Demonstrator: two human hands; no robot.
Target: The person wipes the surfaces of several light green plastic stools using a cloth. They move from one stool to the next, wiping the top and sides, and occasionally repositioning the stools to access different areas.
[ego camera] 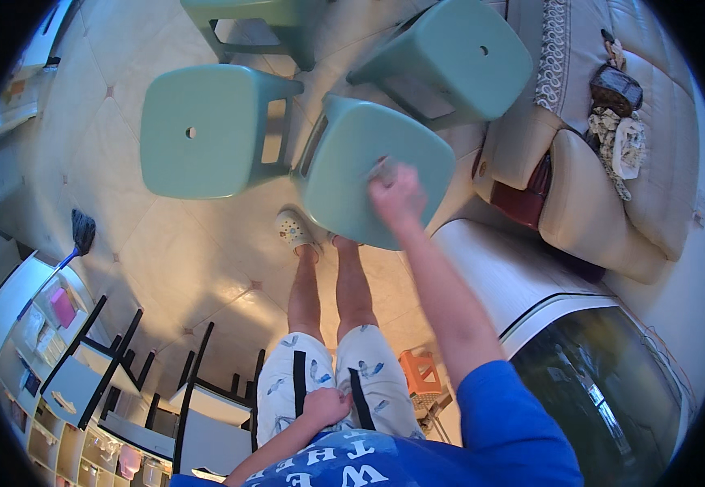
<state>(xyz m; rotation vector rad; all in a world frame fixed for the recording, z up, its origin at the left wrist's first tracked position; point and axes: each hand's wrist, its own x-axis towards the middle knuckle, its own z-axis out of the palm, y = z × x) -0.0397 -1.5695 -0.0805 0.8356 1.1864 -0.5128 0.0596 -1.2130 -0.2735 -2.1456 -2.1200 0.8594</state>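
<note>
My right hand [398,195] is shut on a small greyish wad, perhaps a rag [384,170], pressed against the seat of a green plastic stool [352,164]. Both the hand and the wad are blurred, so the material is hard to make out. Curled in a loose fist, my left hand [326,406] rests against my white patterned shorts [291,371] near the waist. No object shows in it. A second green stool [206,158] stands to the left, its seat pierced by a small hole. Another stool [462,67] is at the upper right, and one more [249,30] is partly cut off at the top.
On the right are a beige leather sofa [596,189], with a brown bag [617,88] on it, and a white cabinet with a dark curved glass front [596,377]. A broom [83,231] leans at the left. Black-framed chairs [215,426] and an orange plastic stool [419,371] are lower down.
</note>
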